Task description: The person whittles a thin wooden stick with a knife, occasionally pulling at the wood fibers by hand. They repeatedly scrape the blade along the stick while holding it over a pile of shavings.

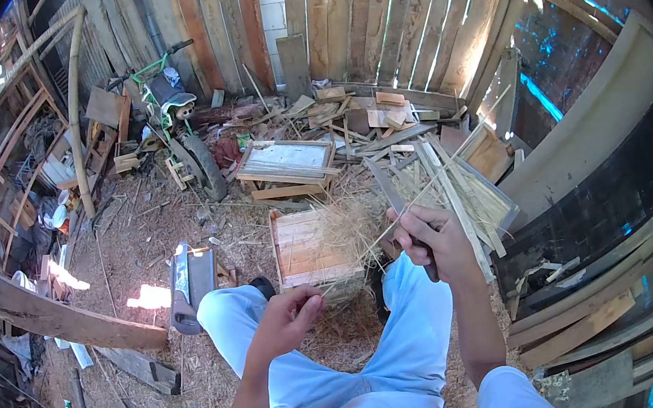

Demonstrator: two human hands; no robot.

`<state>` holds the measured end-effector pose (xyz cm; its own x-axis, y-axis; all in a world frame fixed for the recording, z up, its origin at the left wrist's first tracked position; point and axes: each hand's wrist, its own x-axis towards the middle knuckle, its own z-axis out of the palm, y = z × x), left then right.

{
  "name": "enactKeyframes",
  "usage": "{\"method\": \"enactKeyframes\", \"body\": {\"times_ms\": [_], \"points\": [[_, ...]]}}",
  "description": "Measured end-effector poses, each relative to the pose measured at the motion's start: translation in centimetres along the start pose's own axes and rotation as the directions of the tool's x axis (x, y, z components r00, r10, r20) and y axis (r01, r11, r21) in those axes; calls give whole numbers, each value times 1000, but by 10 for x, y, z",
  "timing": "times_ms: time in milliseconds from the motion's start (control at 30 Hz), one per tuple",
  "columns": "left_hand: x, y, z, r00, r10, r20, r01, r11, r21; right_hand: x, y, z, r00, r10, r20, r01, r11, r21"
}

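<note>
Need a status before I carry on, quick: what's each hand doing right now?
Left hand: closed, pinching a thin pale strip.
Right hand: closed, gripping a knife, blade up.

Right-hand fingers hide part of the knife (exactly how much, unclear).
</note>
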<state>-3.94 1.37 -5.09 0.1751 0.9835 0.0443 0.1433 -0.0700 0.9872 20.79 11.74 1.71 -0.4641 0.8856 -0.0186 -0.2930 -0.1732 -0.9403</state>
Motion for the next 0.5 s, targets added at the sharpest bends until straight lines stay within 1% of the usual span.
{"method": "enactKeyframes", "body": {"times_ms": [67,100,167,200,233,300,333,367,400,433,467,500], "points": [[7,14,7,991,120,-52,-105,968,228,0,0,6,999,-5,-35,3,998,-57],[11,20,14,991,119,-58,-103,968,227,0,2,11,1000,-2,-29,0,998,-58],[19,32,33,986,69,-152,-72,997,-12,-2,8,21,1000,-13,26,17,981,-191],[22,36,36,990,22,-137,-32,997,-76,-1,19,18,995,-2,97,25,970,-240],[26,36,39,990,24,-139,-35,997,-76,-3,20,22,995,-3,100,27,970,-241],[34,32,45,954,182,-240,-166,982,86,-7,21,33,983,71,167,-34,977,-211],[35,30,45,954,185,-235,-169,982,85,-4,26,26,978,69,196,-34,983,-180],[34,25,47,949,217,-227,-205,976,74,-6,21,24,979,67,191,-32,983,-179],[32,22,47,943,249,-220,-241,969,62,-8,10,23,989,73,125,-53,986,-158],[29,19,47,944,248,-217,-241,969,61,-8,2,21,995,83,60,-74,988,-136],[25,16,46,973,153,-175,-159,987,-24,-7,-4,13,998,51,32,-45,986,-161],[23,14,46,990,59,-126,-72,992,-104,-7,-9,7,998,53,30,-47,986,-161]]}}
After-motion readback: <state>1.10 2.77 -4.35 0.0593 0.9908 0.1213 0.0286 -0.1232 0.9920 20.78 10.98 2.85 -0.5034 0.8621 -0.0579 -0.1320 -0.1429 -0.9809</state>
